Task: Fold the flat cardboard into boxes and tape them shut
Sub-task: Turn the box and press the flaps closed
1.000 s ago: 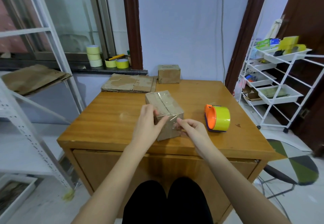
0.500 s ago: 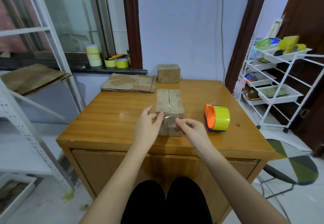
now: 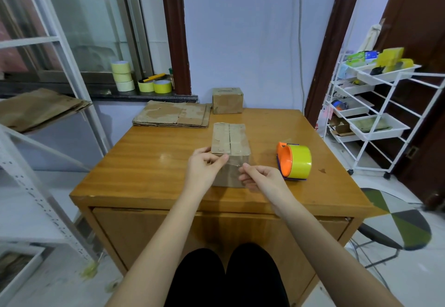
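On the wooden bench [image 3: 144, 162] stand two made-up cardboard boxes: a near box [image 3: 230, 142] in the middle, its top seam running away from the person, and a far box [image 3: 227, 99] at the back edge against the wall. Both of the person's hands are on the near box. The left hand [image 3: 204, 169] grips its near left top corner, thumb laid along the top edge of the front face and fingers curled round the left side. The right hand [image 3: 262, 179] is at the front face with fingers curled and fingertips pinched together at the clear tape [image 3: 234, 162] that shines there — whether it truly pinches the tape's end or only presses it down cannot be told. Just to the right of the near box lies one tape dispenser [image 3: 295, 163], orange and purple with a yellow roll, on its side and apart from both hands. At the back left of the bench is one stack of flat cardboard [image 3: 172, 116], several sheets deep, the exact number not readable. Five tape rolls [image 3: 122, 75] sit on the window sill — three pale ones stacked and two yellow ones beside them, with a yellow cutter across the latter. More flat cardboard [image 3: 36, 108] rests on a white shelf frame at the left. One white wire rack [image 3: 375, 104] with trays stands at the right.
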